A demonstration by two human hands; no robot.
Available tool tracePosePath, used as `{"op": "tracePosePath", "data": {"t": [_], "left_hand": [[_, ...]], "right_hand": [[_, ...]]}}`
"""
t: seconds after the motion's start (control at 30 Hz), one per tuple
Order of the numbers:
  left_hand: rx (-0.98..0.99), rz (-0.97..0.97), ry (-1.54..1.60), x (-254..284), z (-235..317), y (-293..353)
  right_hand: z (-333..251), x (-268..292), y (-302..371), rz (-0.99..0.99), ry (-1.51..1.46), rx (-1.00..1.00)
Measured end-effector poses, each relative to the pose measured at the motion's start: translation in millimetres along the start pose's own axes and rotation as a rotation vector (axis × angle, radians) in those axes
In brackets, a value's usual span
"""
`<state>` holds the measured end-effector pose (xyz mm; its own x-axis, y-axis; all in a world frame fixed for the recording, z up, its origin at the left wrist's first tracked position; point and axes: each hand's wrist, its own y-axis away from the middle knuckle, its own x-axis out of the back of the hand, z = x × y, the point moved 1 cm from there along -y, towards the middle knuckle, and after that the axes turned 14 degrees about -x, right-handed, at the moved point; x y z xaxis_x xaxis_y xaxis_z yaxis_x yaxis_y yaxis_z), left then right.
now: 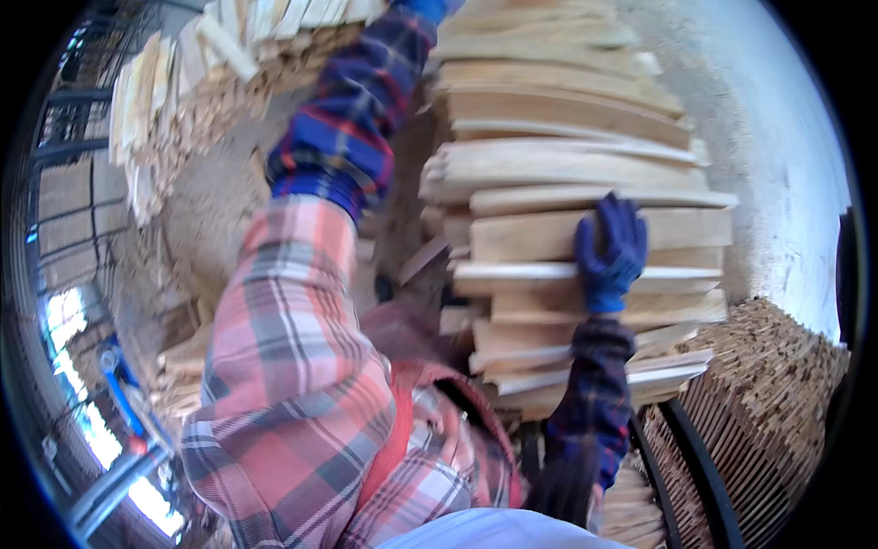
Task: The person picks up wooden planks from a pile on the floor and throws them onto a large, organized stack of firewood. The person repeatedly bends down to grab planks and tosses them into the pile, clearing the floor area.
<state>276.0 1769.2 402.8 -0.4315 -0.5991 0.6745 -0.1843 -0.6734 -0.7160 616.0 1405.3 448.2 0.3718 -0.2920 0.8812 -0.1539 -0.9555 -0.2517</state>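
My right hand (611,252), in a blue glove, lies flat on a stack of pale wooden boards (540,233), its fingers stretched out and pointing away from me. No board is gripped in it. The boards lie crosswise in uneven layers, some with ends sticking out. My left arm reaches far forward along the stack's left side. Only a bit of my blue-gloved left hand (425,7) shows at the top edge. Its fingers are out of view, so what it touches cannot be made out.
More wooden slats (215,55) are piled at the far left. A large stack of thin wood strips (759,403) stands at the lower right beside dark metal bars (704,467). A pale wall (777,137) runs along the right. Wood scraps (422,259) lie on the floor left of the boards.
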Motion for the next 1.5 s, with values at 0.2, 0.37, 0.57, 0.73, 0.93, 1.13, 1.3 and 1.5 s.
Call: {"op": "tracePosePath", "data": {"t": [0.2, 0.37, 0.57, 0.73, 0.93, 1.13, 1.3, 1.5], "left_hand": [[0.191, -0.369, 0.603, 221, -19, 191], [0.568, -1.057, 0.445, 397, -27, 585], [1.213, -1.154, 0.684, 602, 168, 888], [0.871, -1.497, 0.460, 679, 162, 951], [1.429, -0.854, 0.428, 609, 38, 891], [1.735, 0.105, 0.852, 559, -78, 778], [1.770, 0.045, 0.723, 525, -169, 812], [1.587, -1.033, 0.459, 460, -317, 990]], "right_hand": [[-15, 21, -1, 0.056, 0.057, 0.136], [0, -12, 12, -0.020, 0.137, 0.184], [-91, -17, 7, -0.134, -0.209, -0.396], [-307, -108, 172, -0.252, -0.631, 0.050], [-377, -197, 294, -0.869, -0.557, -0.085], [-416, -321, 293, -1.203, -0.393, -0.449], [-451, -470, 294, -1.427, -0.277, -0.716], [-492, -631, 338, -1.455, -0.108, -0.942]]}}
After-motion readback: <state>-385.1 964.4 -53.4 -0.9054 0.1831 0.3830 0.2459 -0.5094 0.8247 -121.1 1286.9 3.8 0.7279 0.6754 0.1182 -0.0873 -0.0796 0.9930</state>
